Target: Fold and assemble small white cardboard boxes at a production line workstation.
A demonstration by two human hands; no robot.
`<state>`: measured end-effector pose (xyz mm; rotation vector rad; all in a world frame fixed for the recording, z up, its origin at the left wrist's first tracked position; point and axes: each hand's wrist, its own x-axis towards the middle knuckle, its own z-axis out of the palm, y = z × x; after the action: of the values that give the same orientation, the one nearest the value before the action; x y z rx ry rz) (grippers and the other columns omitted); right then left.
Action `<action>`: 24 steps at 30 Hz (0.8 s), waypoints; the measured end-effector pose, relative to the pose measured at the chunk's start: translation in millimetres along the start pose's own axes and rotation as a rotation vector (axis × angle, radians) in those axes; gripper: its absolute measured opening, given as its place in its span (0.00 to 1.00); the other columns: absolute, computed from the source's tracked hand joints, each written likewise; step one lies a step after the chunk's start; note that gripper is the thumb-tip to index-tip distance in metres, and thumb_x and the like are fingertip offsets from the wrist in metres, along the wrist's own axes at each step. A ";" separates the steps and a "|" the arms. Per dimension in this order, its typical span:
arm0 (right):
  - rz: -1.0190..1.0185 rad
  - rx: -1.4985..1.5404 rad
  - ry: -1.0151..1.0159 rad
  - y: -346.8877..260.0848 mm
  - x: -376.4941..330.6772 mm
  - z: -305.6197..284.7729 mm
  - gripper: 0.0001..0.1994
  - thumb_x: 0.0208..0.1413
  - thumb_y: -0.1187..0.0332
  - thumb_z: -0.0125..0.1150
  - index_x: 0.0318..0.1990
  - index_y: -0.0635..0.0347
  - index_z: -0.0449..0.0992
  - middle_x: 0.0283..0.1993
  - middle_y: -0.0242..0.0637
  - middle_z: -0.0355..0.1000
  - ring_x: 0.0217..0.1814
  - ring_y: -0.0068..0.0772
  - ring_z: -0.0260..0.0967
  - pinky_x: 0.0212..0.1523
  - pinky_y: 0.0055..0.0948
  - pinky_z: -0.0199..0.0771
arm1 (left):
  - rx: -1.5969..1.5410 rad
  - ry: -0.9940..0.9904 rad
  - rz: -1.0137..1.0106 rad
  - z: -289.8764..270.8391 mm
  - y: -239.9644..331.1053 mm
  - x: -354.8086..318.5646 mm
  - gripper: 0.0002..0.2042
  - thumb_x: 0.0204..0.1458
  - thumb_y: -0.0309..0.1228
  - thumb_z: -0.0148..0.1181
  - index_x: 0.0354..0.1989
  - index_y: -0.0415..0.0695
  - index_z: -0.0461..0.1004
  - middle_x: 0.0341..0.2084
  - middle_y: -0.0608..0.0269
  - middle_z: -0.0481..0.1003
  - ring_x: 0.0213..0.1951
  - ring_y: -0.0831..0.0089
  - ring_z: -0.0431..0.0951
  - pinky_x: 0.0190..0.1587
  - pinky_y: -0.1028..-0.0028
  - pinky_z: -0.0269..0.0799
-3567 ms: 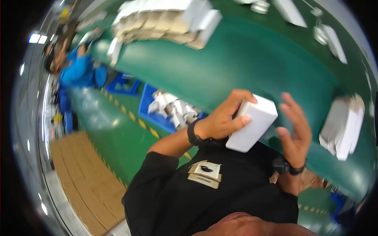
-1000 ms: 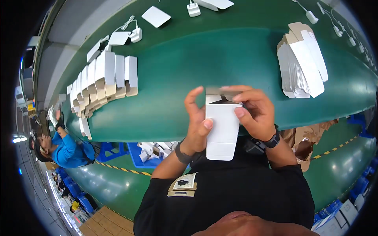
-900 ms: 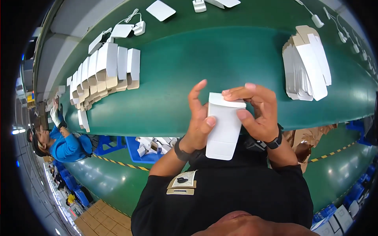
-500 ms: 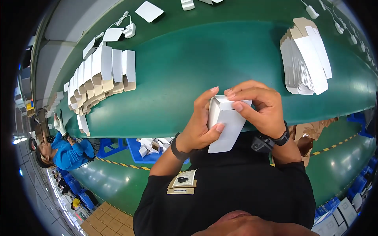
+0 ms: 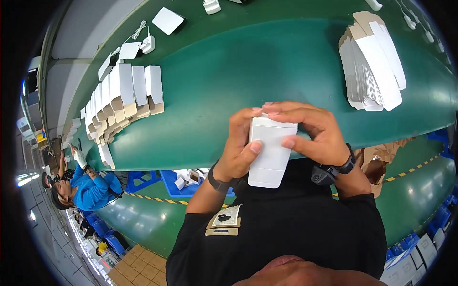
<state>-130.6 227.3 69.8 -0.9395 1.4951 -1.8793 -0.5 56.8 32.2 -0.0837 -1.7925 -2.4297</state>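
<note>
A small white carton (image 5: 270, 155) is held between my two hands over the table's near edge, in front of my chest. My left hand (image 5: 242, 145) wraps its left side, thumb lying on the broad face. Along the right side, my right hand (image 5: 312, 131) grips it, thumb on the face and fingers over the far end. That far end looks covered by a flap. The near end shows a crease and an open-looking tongue. What is inside the carton is hidden.
Opened cartons (image 5: 121, 90) stand in a row at left. Flat carton blanks (image 5: 369, 66) are stacked at right. White chargers (image 5: 148, 44) lie along the back. A blue bin (image 5: 177, 189) of small white pieces sits below the green table (image 5: 248, 62). A person in blue (image 5: 95, 190) works far left.
The carton has turned to show its broad face more squarely, and its far flap has gone down. My right fingers have moved left across the far end. The view has shifted slightly.
</note>
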 end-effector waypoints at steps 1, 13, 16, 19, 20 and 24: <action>-0.054 -0.019 0.002 2.5 -1.1 0.1 0.09 0.53 0.80 0.63 0.43 0.67 0.80 0.54 0.50 0.75 0.59 0.46 0.72 0.59 0.39 0.71 | 0.051 -0.014 0.001 -1.4 -1.1 1.6 0.28 0.60 0.31 0.52 0.66 0.43 0.49 0.56 0.50 0.62 0.54 0.66 0.67 0.57 0.64 0.63; -0.139 0.000 0.044 20.5 -12.4 -29.5 0.11 0.52 0.75 0.65 0.44 0.64 0.81 0.51 0.47 0.78 0.61 0.50 0.71 0.60 0.45 0.71 | 0.315 -0.119 0.020 11.2 -5.1 20.7 0.23 0.60 0.32 0.50 0.62 0.44 0.52 0.52 0.52 0.63 0.52 0.67 0.67 0.55 0.64 0.65; -0.109 -0.007 0.099 18.4 -13.3 -31.6 0.11 0.53 0.73 0.65 0.44 0.64 0.81 0.51 0.47 0.77 0.61 0.49 0.71 0.60 0.43 0.70 | 0.152 -0.070 -0.040 22.0 -2.7 28.3 0.22 0.61 0.33 0.50 0.61 0.44 0.52 0.52 0.52 0.63 0.52 0.68 0.67 0.55 0.65 0.64; -0.116 -0.013 0.131 21.7 -13.5 -35.7 0.11 0.54 0.71 0.64 0.44 0.64 0.80 0.51 0.48 0.76 0.61 0.48 0.71 0.60 0.42 0.70 | 0.149 -0.078 -0.013 22.7 -6.5 31.8 0.25 0.61 0.34 0.49 0.64 0.45 0.50 0.53 0.51 0.63 0.53 0.67 0.67 0.55 0.65 0.65; -0.143 -0.022 0.141 23.2 -13.5 -37.6 0.12 0.55 0.70 0.64 0.45 0.64 0.80 0.52 0.48 0.76 0.61 0.47 0.70 0.60 0.41 0.69 | 0.152 -0.074 -0.015 23.9 -6.9 34.0 0.25 0.61 0.34 0.49 0.64 0.45 0.50 0.53 0.51 0.63 0.53 0.67 0.67 0.55 0.65 0.65; -0.180 -0.175 0.183 16.3 -12.8 -46.2 0.15 0.56 0.67 0.65 0.49 0.64 0.78 0.54 0.49 0.73 0.61 0.46 0.69 0.59 0.39 0.69 | 0.064 -0.057 -0.049 31.2 0.3 51.5 0.27 0.62 0.36 0.48 0.67 0.46 0.48 0.56 0.49 0.62 0.53 0.65 0.67 0.55 0.64 0.65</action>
<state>-159.8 260.6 45.5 -1.0336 1.7581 -2.0332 -52.4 83.3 47.8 -0.1055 -1.9173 -2.4242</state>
